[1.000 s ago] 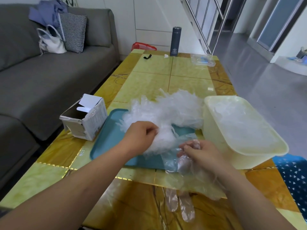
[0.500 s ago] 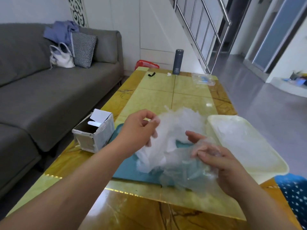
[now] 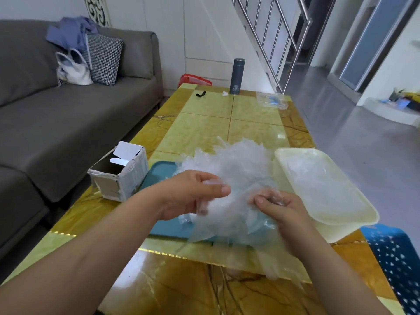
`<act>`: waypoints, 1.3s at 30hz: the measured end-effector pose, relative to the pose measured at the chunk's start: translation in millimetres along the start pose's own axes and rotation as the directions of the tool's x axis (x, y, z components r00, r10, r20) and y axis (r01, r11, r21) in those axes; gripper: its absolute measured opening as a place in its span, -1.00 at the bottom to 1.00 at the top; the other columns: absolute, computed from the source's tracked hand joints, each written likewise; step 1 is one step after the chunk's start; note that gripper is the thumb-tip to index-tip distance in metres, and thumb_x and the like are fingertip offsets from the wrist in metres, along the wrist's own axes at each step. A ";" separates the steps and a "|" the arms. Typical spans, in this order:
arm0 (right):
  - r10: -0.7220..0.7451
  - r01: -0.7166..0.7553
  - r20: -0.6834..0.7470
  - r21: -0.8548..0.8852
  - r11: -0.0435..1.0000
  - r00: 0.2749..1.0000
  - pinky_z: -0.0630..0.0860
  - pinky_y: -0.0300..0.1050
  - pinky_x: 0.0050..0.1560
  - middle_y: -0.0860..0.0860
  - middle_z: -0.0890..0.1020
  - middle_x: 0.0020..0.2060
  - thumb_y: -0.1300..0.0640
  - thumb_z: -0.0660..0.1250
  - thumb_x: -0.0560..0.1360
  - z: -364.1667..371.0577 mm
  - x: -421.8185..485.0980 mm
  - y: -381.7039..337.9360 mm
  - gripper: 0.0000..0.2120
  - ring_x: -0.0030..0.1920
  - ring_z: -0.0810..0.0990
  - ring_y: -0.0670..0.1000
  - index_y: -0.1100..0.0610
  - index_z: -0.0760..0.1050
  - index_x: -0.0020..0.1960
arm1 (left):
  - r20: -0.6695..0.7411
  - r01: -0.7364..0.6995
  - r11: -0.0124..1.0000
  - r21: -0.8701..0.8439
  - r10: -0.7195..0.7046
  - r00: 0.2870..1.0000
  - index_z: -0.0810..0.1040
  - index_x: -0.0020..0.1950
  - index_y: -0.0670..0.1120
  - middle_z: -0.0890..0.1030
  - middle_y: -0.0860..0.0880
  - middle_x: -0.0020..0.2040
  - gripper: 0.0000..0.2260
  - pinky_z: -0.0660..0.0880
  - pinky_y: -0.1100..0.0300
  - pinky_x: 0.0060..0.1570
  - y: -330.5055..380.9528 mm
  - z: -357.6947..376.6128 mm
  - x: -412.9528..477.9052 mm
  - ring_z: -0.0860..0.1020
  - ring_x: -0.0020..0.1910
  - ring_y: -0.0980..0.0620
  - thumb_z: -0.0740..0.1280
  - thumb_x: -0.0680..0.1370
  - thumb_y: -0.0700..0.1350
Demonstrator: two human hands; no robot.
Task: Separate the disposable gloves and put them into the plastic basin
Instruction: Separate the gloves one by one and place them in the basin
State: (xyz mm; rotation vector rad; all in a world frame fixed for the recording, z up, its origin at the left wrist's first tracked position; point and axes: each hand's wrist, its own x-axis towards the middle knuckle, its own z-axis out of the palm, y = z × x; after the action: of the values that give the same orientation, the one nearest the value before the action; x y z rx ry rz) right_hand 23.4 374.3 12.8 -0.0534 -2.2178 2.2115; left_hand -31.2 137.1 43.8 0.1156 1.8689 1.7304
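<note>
A heap of clear disposable gloves (image 3: 236, 160) lies on a teal tray (image 3: 160, 172) in the middle of the table. To its right stands the cream plastic basin (image 3: 354, 221), with a few clear gloves inside. Both hands hold one clear glove (image 3: 231, 221) up above the tray's near edge. My left hand (image 3: 193, 193) pinches its left part between thumb and fingers. My right hand (image 3: 276, 206) pinches its right part. The film hangs down toward me and blurs.
An open torn cardboard box (image 3: 120, 172) stands left of the tray. A dark flask (image 3: 237, 76), a black clip (image 3: 201, 93) and a clear packet (image 3: 271, 100) sit at the table's far end. A grey sofa (image 3: 68, 119) runs along the left; a blue patterned stool (image 3: 395, 258) is at right.
Both hands rose off the tray with a glove, drawing it away from the heap. The left hand now grips the same film as the right. The camera tilted upward.
</note>
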 end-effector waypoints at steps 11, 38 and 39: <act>0.009 -0.009 -0.035 0.003 1.000 0.999 0.61 0.36 0.15 0.14 0.74 0.03 0.20 0.39 0.60 -28.7 -4.5 -42.7 -0.87 0.14 0.69 0.20 0.17 0.73 0.03 | -0.241 -0.228 0.967 -0.117 0.195 0.951 0.47 0.10 -0.16 0.75 -0.21 0.02 -0.93 0.66 -0.08 -0.01 32.4 21.4 14.5 0.74 -0.01 -0.22 0.30 0.70 -0.16; 0.105 -0.115 0.228 0.031 0.993 0.968 0.63 0.00 -0.09 0.16 0.75 -0.12 -0.02 0.65 0.29 -192.8 4.2 -139.6 -0.60 -0.21 0.70 0.10 0.19 0.72 0.02 | -0.251 -0.174 0.855 0.489 0.329 0.910 0.57 0.06 -0.11 0.61 -0.04 -0.06 -0.76 0.54 0.10 0.07 74.4 184.0 140.1 0.57 -0.03 -0.13 0.25 0.47 -0.06; 0.133 -0.134 0.184 -0.007 0.991 0.974 0.61 0.00 -0.07 0.14 0.74 -0.12 0.04 0.56 0.42 -189.6 14.1 -140.6 -0.71 -0.21 0.69 0.10 0.20 0.69 0.05 | -0.273 -0.176 0.895 0.410 0.305 0.912 0.56 0.20 -0.14 0.62 -0.09 0.02 -0.62 0.56 0.01 0.16 74.4 180.1 142.0 0.58 0.04 -0.16 0.24 0.45 -0.02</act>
State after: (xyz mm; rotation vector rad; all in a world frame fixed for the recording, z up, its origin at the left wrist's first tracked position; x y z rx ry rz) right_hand 12.6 563.8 153.8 0.0022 -2.3672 2.3819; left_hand -88.3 370.4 65.7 0.2310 2.5248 1.5974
